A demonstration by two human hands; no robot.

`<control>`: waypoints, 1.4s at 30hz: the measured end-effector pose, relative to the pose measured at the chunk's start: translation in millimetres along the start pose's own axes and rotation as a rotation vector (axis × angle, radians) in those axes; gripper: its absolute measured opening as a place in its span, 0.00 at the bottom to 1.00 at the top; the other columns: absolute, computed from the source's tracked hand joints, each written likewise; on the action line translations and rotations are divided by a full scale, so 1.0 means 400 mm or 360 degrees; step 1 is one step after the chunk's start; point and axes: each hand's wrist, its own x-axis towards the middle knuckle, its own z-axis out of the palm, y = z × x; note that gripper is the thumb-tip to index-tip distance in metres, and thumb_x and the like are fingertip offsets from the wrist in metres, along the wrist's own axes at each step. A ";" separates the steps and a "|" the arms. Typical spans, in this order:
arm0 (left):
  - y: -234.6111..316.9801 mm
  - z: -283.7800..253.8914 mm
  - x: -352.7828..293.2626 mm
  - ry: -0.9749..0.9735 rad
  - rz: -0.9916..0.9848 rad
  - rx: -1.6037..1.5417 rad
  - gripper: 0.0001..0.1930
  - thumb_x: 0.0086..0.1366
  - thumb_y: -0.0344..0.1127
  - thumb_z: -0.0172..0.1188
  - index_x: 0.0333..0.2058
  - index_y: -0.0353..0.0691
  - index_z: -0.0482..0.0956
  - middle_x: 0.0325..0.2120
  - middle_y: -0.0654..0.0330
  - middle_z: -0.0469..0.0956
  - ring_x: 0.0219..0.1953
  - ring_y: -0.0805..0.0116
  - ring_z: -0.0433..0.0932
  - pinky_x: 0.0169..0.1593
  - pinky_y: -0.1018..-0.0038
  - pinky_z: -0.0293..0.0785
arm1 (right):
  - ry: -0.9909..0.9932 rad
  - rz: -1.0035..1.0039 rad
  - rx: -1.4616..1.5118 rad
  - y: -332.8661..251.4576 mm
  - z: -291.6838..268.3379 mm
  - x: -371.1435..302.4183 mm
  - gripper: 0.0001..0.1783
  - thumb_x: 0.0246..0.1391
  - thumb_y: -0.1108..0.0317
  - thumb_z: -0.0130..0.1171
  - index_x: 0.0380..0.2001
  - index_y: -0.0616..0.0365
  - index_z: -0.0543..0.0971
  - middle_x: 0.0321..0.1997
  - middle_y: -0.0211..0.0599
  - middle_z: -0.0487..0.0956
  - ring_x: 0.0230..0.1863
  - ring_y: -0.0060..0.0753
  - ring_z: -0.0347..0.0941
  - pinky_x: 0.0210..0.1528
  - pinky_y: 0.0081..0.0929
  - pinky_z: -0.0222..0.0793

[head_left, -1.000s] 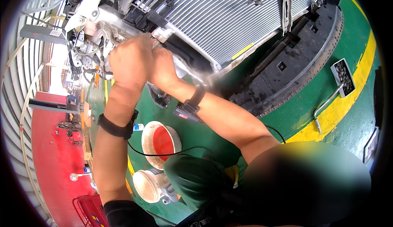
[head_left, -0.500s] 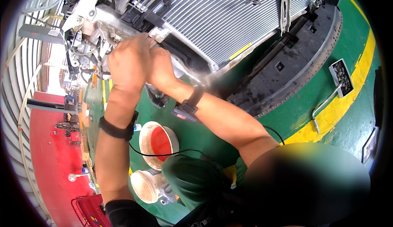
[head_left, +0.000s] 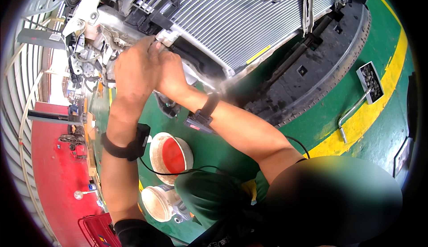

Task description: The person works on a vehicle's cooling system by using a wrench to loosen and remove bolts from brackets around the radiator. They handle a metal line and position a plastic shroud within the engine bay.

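My left hand and my right hand press close together at the left lower corner of a finned silver radiator. Both look closed, with curled fingers turned away from view; whatever they grip is hidden behind them. Right above the fingertips sits a pale metal fitting on the radiator's corner. Left of my left hand, metal brackets and hoses crowd the exposed front of a vehicle. A black strap with a small box circles each wrist.
A wide black plastic panel runs below the radiator. Right of it, a small tray of dark fasteners and a bent-handled wrench lie on the floor. Two buckets, one holding red, one pale, stand near my knee. A black cable crosses there.
My left wrist has turned and shifted slightly left, and its strap box shows more. Both hands stay at the radiator's corner. The whole view has slid slightly left.
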 end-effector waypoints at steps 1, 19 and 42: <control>-0.007 0.002 0.004 -0.0091 0.0036 -0.0045 0.11 0.63 0.41 0.63 0.38 0.42 0.86 0.29 0.48 0.83 0.32 0.46 0.82 0.38 0.60 0.77 | 0.0000 0.0004 -0.0001 0.004 -0.002 -0.001 0.13 0.49 0.70 0.58 0.16 0.70 0.76 0.24 0.64 0.77 0.29 0.65 0.76 0.32 0.54 0.71; 0.029 -0.012 0.020 -0.0200 -0.0118 0.0001 0.11 0.64 0.39 0.62 0.40 0.42 0.86 0.30 0.45 0.83 0.33 0.47 0.83 0.39 0.62 0.78 | -0.0002 0.0041 -0.0056 -0.024 -0.034 0.002 0.10 0.46 0.74 0.59 0.17 0.70 0.77 0.24 0.64 0.77 0.30 0.64 0.77 0.33 0.51 0.73; -0.018 -0.015 0.037 -0.0203 0.0164 -0.0323 0.11 0.66 0.35 0.56 0.34 0.34 0.83 0.26 0.43 0.81 0.33 0.40 0.80 0.37 0.59 0.77 | 0.0077 -0.0115 0.0092 0.066 0.008 0.022 0.10 0.44 0.71 0.62 0.18 0.69 0.77 0.23 0.61 0.78 0.29 0.61 0.78 0.31 0.47 0.73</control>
